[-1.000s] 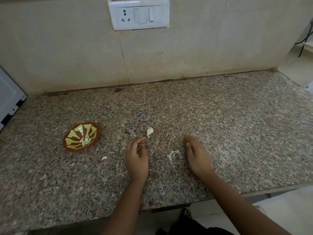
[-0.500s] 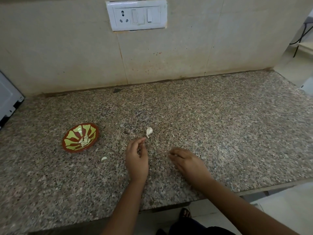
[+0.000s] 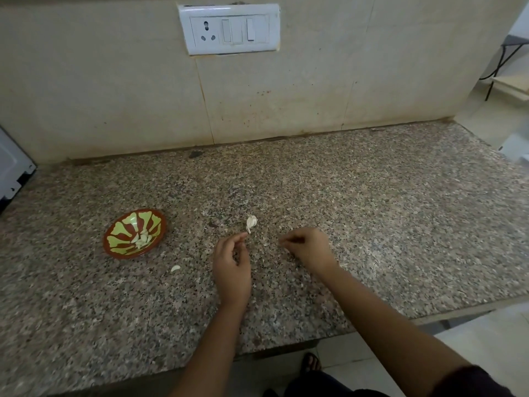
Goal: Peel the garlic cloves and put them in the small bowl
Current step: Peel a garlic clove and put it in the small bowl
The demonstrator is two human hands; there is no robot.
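A small red and green bowl sits at the left of the granite counter with several peeled garlic cloves inside. One unpeeled garlic piece lies mid-counter. My left hand rests just below it, fingers loosely curled, index tip almost at the garlic, holding nothing. To the right, my right hand is curled with its fingertips pinched together where the garlic skins lay; the skins are out of sight inside it. A single peeled clove lies on the counter between the bowl and my left hand.
The counter ends at a front edge near my body and a right edge by the floor. A tiled wall with a switch plate stands behind. A white appliance corner juts in at far left.
My right hand slid left over the loose garlic skins and curled closed around them; the skins no longer show on the counter. My left hand stayed put.
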